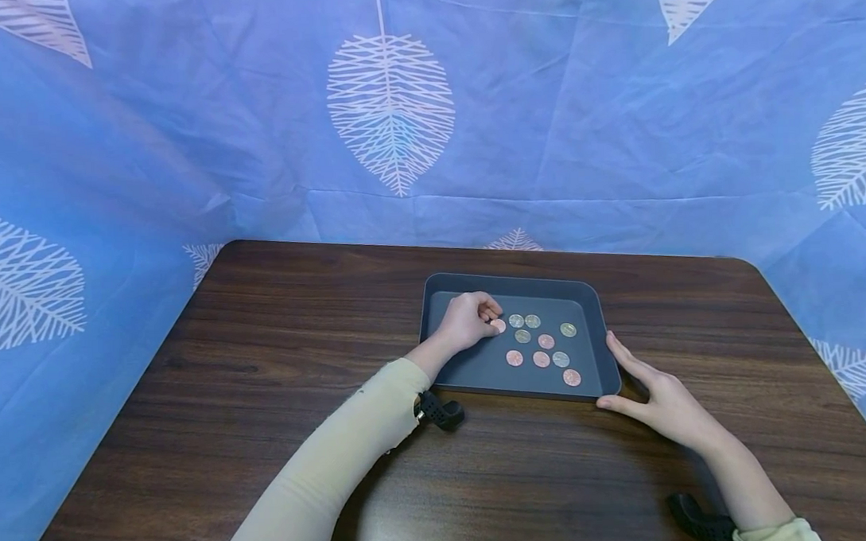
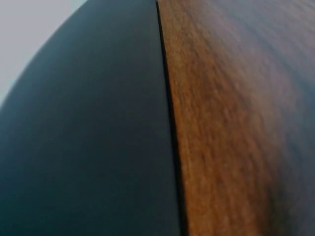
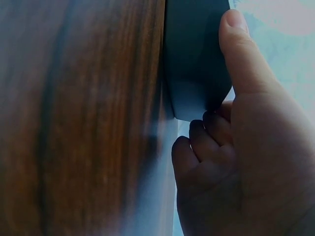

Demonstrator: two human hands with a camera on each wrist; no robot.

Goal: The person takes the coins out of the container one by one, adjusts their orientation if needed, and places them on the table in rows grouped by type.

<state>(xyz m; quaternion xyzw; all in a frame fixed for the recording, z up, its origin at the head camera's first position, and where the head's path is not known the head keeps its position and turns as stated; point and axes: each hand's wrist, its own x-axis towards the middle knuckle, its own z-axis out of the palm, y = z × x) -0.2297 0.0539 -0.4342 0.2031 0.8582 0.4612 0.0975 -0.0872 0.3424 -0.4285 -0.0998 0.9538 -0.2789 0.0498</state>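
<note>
Inside the tray (image 1: 590, 297), our left hand (image 1: 469, 321) pinches a thin, slippery copper coin (image 1: 498, 325); our right hand (image 1: 663, 406), fingers straight, braces the corner.

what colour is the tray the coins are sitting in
Dark grey, almost slate. The tray shows best in the head view, where it lies on the brown wood table.
</note>
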